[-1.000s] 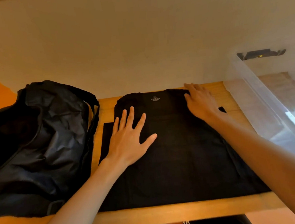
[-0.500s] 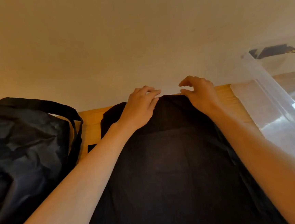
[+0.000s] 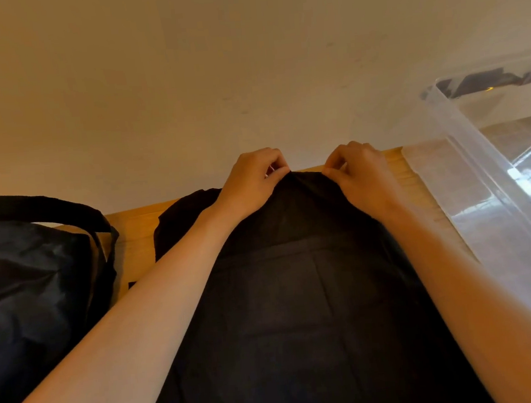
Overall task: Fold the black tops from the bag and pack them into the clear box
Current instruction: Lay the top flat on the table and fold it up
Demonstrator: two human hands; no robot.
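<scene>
Wooden table (image 3: pixel 136 241) against wall: black bag (image 3: pixel 32 302) left, black top (image 3: pixel 299 311) centre, clear box (image 3: pixel 499 213) right.

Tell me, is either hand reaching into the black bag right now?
No: the left hand and the right hand both pinch the far edge of the black top, clear of the black bag.

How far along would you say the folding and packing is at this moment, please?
Done: one black top is out of the bag and spread on the table. In hand: the left hand and right hand each pinch its far edge, seemingly to start a fold. Left: finishing the fold and packing; the visible part of the clear box holds no tops.
</scene>
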